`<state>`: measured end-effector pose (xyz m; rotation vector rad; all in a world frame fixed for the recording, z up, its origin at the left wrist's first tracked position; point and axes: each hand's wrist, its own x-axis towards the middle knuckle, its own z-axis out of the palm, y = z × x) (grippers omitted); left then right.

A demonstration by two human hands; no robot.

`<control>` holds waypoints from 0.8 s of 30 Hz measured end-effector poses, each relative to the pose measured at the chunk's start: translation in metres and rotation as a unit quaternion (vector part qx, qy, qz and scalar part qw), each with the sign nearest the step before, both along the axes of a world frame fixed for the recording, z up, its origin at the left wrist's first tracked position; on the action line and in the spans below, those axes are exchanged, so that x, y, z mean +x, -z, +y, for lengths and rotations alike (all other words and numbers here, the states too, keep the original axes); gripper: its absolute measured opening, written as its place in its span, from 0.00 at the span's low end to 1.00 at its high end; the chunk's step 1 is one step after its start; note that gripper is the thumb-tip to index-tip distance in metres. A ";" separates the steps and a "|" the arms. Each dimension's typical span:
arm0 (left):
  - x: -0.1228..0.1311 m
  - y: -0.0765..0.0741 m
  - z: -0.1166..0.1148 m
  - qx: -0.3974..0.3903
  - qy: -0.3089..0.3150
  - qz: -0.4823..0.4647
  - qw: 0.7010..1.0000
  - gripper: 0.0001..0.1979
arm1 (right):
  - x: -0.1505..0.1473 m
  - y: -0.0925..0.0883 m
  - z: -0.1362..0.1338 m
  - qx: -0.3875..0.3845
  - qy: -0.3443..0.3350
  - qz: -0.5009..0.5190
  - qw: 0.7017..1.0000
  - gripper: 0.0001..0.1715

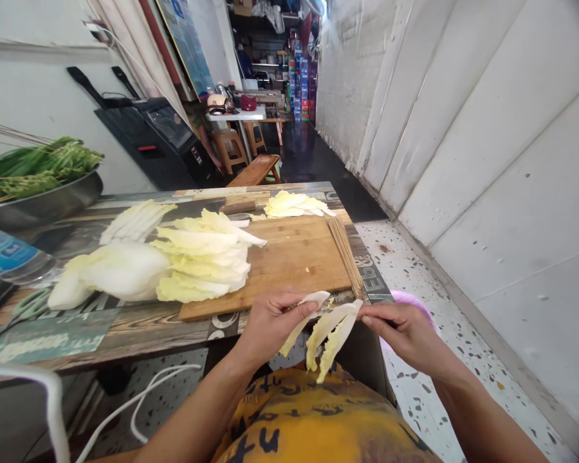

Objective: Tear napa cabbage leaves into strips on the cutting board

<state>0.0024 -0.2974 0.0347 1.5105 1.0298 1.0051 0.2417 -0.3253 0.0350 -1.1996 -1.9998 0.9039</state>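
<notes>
Low in front of me, at the table's near edge, my left hand point(282, 321) pinches a pale strip of napa cabbage leaf point(296, 331). To its right, my right hand point(400, 331) is closed at the stem ends of two more cabbage strips point(335, 331), which hang together as if threaded on a thin skewer; the skewer itself is mostly hidden. A bundle of bamboo skewers point(346, 257) lies along the right edge of the wooden cutting board point(294, 254). Cut cabbage leaves point(207, 257) are heaped on the board's left side.
Left of the board lie a piece of cabbage point(120, 270), scissors point(31, 302) and a water bottle point(14, 254). A metal bowl point(48, 202) holds skewered greens. More leaves point(296, 204) sit at the board's far edge. A white wall point(487, 141) rises on the right.
</notes>
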 end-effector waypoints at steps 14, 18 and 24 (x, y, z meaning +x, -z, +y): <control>-0.001 -0.001 -0.001 0.120 -0.020 0.077 0.990 0.10 | -0.017 -0.007 -0.001 0.107 0.043 0.018 0.993 0.12; -0.007 0.002 -0.002 0.121 -0.152 0.109 0.975 0.14 | -0.022 -0.005 -0.006 0.241 0.108 -0.015 0.964 0.13; -0.004 0.015 0.006 0.067 -0.181 0.040 0.980 0.24 | -0.029 -0.010 0.020 0.356 0.162 -0.109 0.914 0.15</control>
